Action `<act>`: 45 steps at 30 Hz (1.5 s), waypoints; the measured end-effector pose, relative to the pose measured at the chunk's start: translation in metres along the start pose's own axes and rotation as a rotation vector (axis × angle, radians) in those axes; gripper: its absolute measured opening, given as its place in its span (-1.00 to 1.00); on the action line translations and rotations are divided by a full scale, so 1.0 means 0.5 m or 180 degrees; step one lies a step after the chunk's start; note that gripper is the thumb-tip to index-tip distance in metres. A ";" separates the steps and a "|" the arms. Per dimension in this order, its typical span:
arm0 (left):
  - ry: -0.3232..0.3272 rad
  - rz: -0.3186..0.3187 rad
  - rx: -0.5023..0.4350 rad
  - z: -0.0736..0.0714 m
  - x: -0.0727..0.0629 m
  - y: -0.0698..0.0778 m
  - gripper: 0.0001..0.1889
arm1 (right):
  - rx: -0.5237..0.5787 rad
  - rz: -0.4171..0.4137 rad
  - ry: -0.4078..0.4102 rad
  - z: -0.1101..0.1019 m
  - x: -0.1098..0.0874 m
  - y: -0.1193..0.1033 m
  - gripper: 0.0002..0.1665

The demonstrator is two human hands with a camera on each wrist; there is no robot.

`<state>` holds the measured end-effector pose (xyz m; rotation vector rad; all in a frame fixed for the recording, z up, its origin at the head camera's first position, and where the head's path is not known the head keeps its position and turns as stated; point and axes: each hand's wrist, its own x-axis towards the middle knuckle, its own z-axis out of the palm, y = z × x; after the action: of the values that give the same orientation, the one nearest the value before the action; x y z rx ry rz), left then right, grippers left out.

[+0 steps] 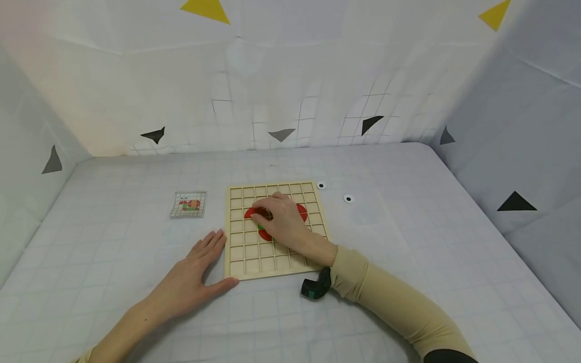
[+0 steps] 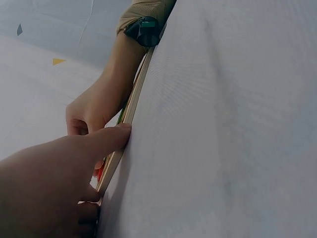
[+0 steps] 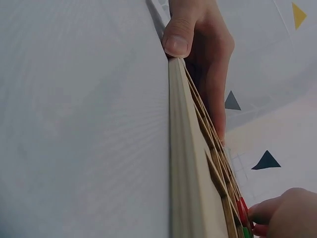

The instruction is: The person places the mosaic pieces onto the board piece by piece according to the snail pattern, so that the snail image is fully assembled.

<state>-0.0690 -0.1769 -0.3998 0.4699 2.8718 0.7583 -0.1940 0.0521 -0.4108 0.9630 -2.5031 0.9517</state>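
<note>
A square wooden grid board (image 1: pixel 237 252) lies flat on the table. Beside its left edge rests my left hand (image 1: pixel 192 275), fingers extended and the thumb touching the near left corner. My right hand (image 1: pixel 283 219) is over the board with fingers bent, thumb and index fingertips at a small red piece (image 1: pixel 249 213). In the right wrist view, the fingertips touch a red piece (image 3: pixel 241 210) above a green piece (image 3: pixel 246 231). Further red pieces (image 1: pixel 302 213) sit in the grid right of the hand; the palm and fingers hide part of the pattern.
Left of the board lies a small pattern card (image 1: pixel 188 204) with a red and green figure on a grid. Two white discs with black centres, one a googly eye (image 1: pixel 348 198), lie to the right. A black wrist camera (image 1: pixel 316 285) is on the right wrist.
</note>
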 end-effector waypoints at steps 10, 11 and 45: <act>0.0009 -0.0004 0.0010 0.001 -0.001 -0.002 0.04 | 0.0002 -0.0075 0.0026 0.002 0.000 0.002 -0.77; 0.0013 0.0001 0.0012 0.001 -0.001 -0.002 0.04 | 0.0008 -0.0090 0.0043 0.002 0.000 0.003 -0.77; 0.0003 -0.0033 0.0026 0.002 -0.001 -0.001 0.05 | -0.0076 0.0948 0.0298 -0.269 -0.162 0.268 -0.65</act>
<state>-0.0688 -0.1771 -0.4008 0.4554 2.8770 0.7458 -0.2211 0.2569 -0.4140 0.5325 -2.6160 1.0218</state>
